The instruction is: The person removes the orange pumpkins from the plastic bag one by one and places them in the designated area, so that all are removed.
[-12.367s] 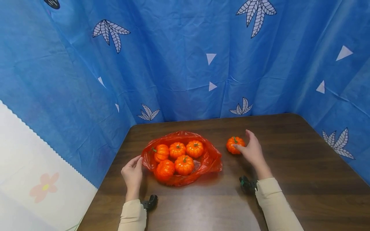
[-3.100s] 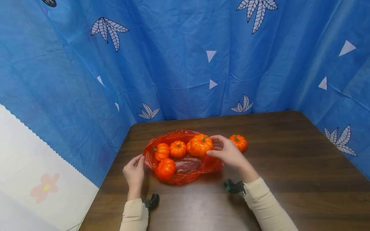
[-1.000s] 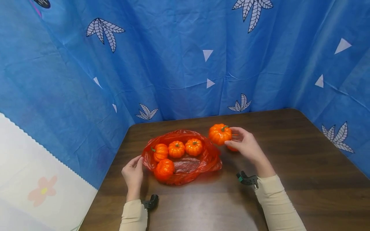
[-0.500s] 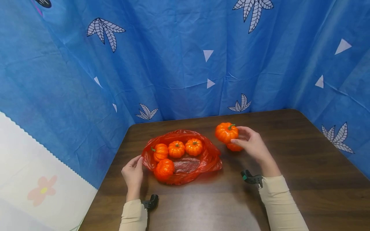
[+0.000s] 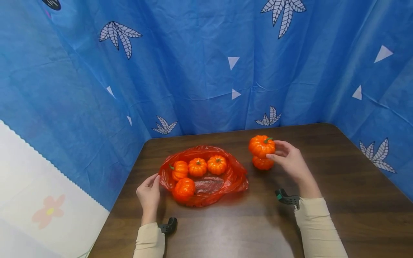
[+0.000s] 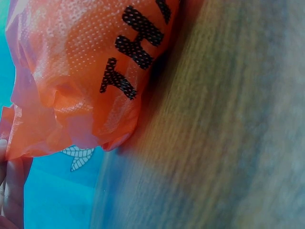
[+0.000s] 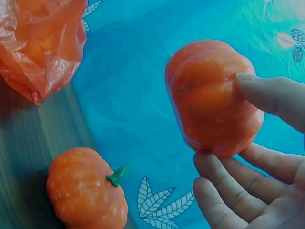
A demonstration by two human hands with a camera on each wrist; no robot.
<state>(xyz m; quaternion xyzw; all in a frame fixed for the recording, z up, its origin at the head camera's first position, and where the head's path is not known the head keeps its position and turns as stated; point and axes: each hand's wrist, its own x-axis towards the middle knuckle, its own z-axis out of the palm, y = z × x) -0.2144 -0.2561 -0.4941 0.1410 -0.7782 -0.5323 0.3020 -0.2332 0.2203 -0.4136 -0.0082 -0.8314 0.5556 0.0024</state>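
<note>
My left hand [image 5: 149,193] pinches the left rim of a red plastic bag [image 5: 237,179]. Several small orange pumpkins [image 5: 197,167] lie inside the bag, which spreads open toward me. Black letters mark the bag's side in the left wrist view. Off to the right, my right hand [image 5: 292,161] grips a small pumpkin [image 7: 214,98] between thumb and fingers, held in the air. Behind and below it, a second pumpkin [image 7: 86,191] with a green stem rests on the table, partly hidden in the head view by the held one.
The dark wooden table [image 5: 219,233] carries the bag and the loose pumpkin. A blue curtain [image 5: 206,71] with leaf prints hangs along the back and sides. White cloth [image 5: 38,193] with a flower hangs at the left. A black wrist mount [image 5: 287,199] sits on each arm.
A pumpkin from the front of the bag is now in my right hand, which has moved right, over the loose pumpkin. My left hand stays on the bag's rim.
</note>
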